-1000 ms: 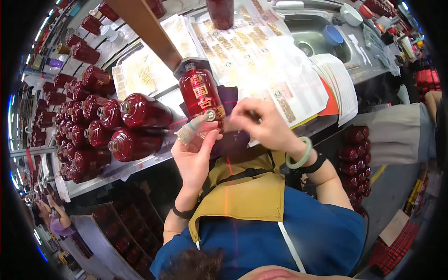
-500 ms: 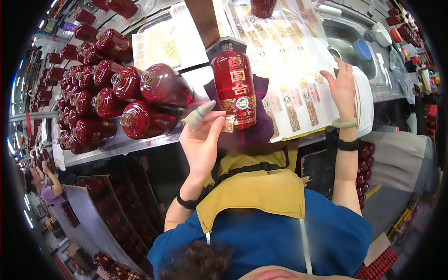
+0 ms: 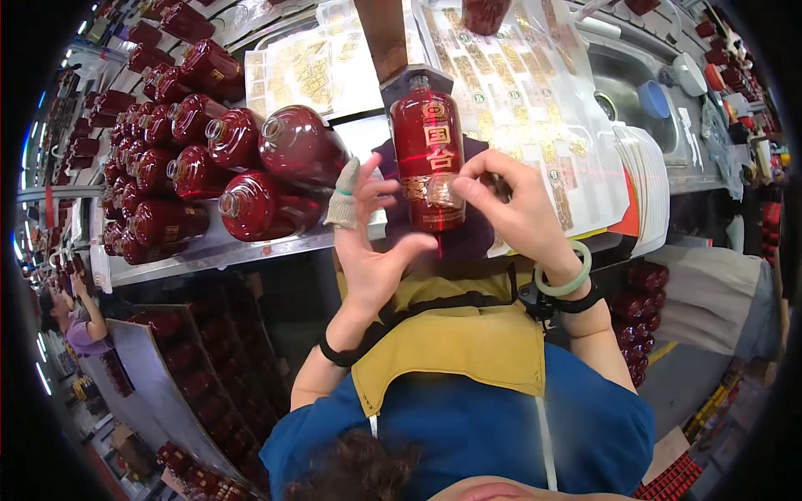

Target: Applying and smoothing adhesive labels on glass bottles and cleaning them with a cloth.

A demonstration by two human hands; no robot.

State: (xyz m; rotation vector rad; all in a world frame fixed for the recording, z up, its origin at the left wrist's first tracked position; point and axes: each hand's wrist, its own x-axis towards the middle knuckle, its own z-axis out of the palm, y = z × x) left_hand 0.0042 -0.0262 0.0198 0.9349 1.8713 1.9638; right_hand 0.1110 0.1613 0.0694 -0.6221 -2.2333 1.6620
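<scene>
A dark red glass bottle (image 3: 409, 159) with gold lettering lies neck away from me on a dark purple cloth (image 3: 476, 238), red laser lines crossing it. My right hand (image 3: 526, 209), wearing a pale green bangle, pinches a small pale-gold sticker (image 3: 441, 192) against the bottle's lower front. Part of the printed band there is hidden by it. To the left of the bottle, my left hand (image 3: 372, 263) is open, fingers apart and thumb stretched toward the base. A cloth finger cover (image 3: 342, 196) with a green band sits on one of its fingers.
Several red bottles (image 3: 267, 204) crowd the table's left side. Backing sheets with gold stickers (image 3: 543, 108) spread to the right, and another sheet (image 3: 292, 75) lies at the far left. Beyond stands a sink (image 3: 622, 83) with a blue bowl (image 3: 653, 98). Another person (image 3: 88, 326) is at far left.
My right hand has come in from the sheets at the right to the bottle's lower front, fingers now pinched. My left hand has opened and drawn slightly away from the bottle.
</scene>
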